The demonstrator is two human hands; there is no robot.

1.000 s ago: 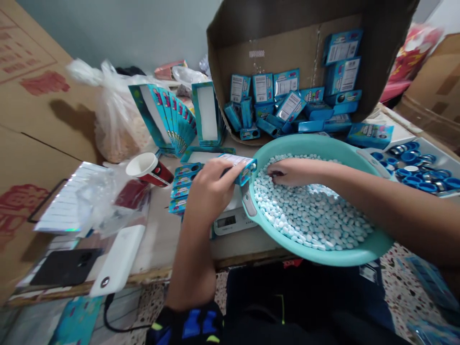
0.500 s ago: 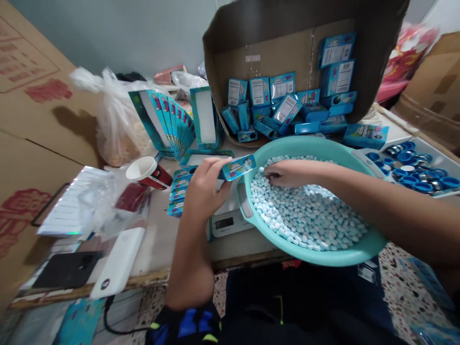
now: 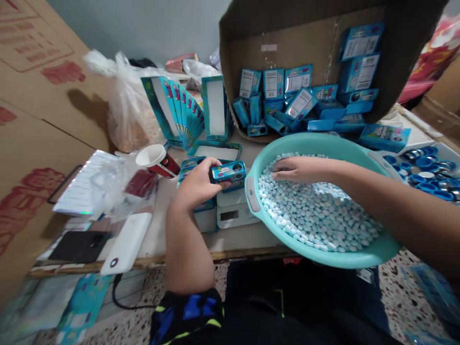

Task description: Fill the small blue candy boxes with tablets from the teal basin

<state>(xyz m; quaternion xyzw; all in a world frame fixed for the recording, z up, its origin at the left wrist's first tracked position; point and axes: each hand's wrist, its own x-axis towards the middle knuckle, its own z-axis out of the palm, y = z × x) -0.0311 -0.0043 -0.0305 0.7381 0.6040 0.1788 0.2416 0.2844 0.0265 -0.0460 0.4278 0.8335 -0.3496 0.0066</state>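
My left hand (image 3: 196,184) grips a small blue candy box (image 3: 229,172) and holds it just above a white digital scale (image 3: 235,213), left of the basin. A teal plastic basin (image 3: 251,201) full of small white-blue tablets (image 3: 316,215) rests on my lap and the table edge. Inside the basin, my right hand (image 3: 298,170) lies on the tablets at the far left side, fingers curled down into them; whether it holds any is hidden.
A tipped cardboard carton (image 3: 298,48) holds several blue boxes (image 3: 287,96). Flat box blanks (image 3: 183,115) stand fanned behind the scale. A paper cup (image 3: 158,160), plastic bag (image 3: 125,110), power bank (image 3: 127,249) and black phone (image 3: 81,246) lie left. A tray of blue caps (image 3: 427,167) sits right.
My left hand drew the blue box away from the basin rim, left and down over the scale, turning its printed face toward me. My right hand stayed in the tablets.
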